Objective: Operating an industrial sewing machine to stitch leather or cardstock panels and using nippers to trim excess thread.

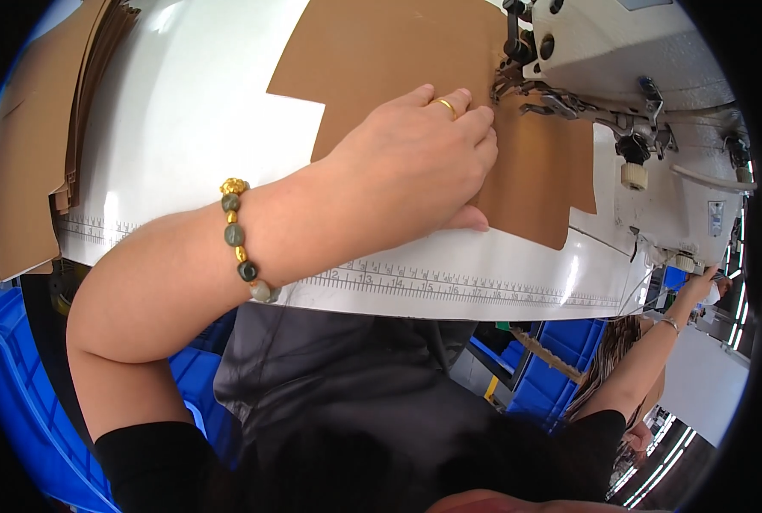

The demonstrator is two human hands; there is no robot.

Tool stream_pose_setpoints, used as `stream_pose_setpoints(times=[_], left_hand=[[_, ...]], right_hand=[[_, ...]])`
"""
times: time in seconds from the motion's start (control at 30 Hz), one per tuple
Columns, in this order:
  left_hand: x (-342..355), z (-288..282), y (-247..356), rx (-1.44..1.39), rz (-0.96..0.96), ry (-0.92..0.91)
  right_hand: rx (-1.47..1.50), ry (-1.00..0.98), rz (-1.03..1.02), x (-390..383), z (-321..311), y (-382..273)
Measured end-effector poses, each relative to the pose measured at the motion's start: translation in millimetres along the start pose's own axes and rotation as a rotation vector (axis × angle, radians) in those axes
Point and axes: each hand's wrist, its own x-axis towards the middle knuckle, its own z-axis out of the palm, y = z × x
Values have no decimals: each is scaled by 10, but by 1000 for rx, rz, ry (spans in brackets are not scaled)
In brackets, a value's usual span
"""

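Observation:
My left hand (419, 162) lies palm down on a brown, leather-like sheet (381, 47), its fingers laid out flat and the thumb pointing right. A ring is on one finger and a beaded bracelet round the wrist. Just right of the fingertips, the presser foot and needle area of a sewing machine (620, 51) stand over the sheet. The sheet has a notched left edge and a curved near corner. My right hand (699, 286) is far off at the right end of the machine, beside its lower body; its fingers are too small and partly hidden to read.
A stack of brown cut pieces (35, 137) lies at the left of the white table (193, 94). A printed ruler scale (398, 280) runs along the near edge. Blue plastic crates (22, 385) stand below. Another person (629, 368) is partly visible beyond my right arm.

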Motion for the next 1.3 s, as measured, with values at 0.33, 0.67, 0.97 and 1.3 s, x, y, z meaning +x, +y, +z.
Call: stream_pose_setpoints(times=[0.33,0.67,0.97,1.3], left_hand=[[-5,-39,-20,-14,-8,-18],[2,-51,2,-40,-17,-51],[29,-74,6,-57,-27,-72],[21,-67,4,-39,-37,-56]], right_hand=[[172,-111,-1,90,-48,195],[179,-70,36,-38,2,124],[156,-133,1,44,-38,192],[67,-112,21,34,-5,148]])
